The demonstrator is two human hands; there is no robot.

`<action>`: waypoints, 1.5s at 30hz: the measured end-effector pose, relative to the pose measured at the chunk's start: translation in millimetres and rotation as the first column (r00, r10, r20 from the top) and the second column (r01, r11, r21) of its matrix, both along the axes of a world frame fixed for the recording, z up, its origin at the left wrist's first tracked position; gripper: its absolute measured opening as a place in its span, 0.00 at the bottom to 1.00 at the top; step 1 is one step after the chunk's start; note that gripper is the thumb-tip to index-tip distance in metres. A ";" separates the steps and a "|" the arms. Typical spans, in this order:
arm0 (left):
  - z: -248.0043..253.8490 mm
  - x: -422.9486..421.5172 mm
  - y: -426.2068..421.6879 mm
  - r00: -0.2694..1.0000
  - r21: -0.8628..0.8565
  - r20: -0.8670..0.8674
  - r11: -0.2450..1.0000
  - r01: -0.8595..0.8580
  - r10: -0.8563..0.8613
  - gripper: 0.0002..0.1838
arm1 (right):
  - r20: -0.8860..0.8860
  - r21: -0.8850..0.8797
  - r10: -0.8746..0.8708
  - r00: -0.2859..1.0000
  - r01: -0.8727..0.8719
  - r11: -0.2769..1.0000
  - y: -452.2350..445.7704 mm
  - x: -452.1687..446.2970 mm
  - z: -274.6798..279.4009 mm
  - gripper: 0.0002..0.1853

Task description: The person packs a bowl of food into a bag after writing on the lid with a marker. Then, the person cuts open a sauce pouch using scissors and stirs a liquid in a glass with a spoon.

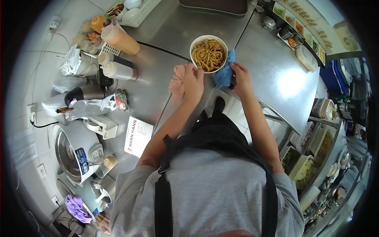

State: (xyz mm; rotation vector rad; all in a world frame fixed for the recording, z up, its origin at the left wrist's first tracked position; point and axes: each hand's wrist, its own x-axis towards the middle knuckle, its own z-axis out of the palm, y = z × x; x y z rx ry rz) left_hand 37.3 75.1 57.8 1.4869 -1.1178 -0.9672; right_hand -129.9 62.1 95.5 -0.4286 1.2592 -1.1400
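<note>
A white round bowl of sauced noodles [208, 54] stands on the steel counter [166, 37]. At the bowl's lower left rim is my left hand [194, 83], fingers bent close together; whether they pinch the rim is too small to tell. A crumpled pink cloth [177, 81] lies beside and partly behind this hand. My right hand [241, 79] has its fingers closed on a blue cloth [224, 76], which touches the right side of the bowl.
Squeeze bottles [122, 39], a white basket [138, 15] and a rice cooker [77, 152] line the left. A printed MANN HANN sheet [139, 136] lies near my left forearm. A dark tray [215, 6] is at the top; food containers [306, 168] stand at right.
</note>
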 end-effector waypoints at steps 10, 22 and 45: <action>120.5 30.0 26.9 0.978 0.170 -0.204 0.983 0.070 -0.035 0.09 | 0.280 -0.090 -0.136 0.950 0.167 0.982 49.2 -117.5 31.8 0.16; 257.2 45.6 69.7 0.990 -0.113 0.009 0.983 0.141 -0.141 0.10 | 0.035 -0.180 0.151 0.988 -0.142 0.973 45.9 -175.3 19.2 0.43; 101.2 -8.5 -5.1 0.919 -0.025 0.377 0.991 0.132 -0.113 0.05 | -0.420 -0.165 -0.099 0.902 0.032 0.986 -36.4 -211.5 47.4 0.16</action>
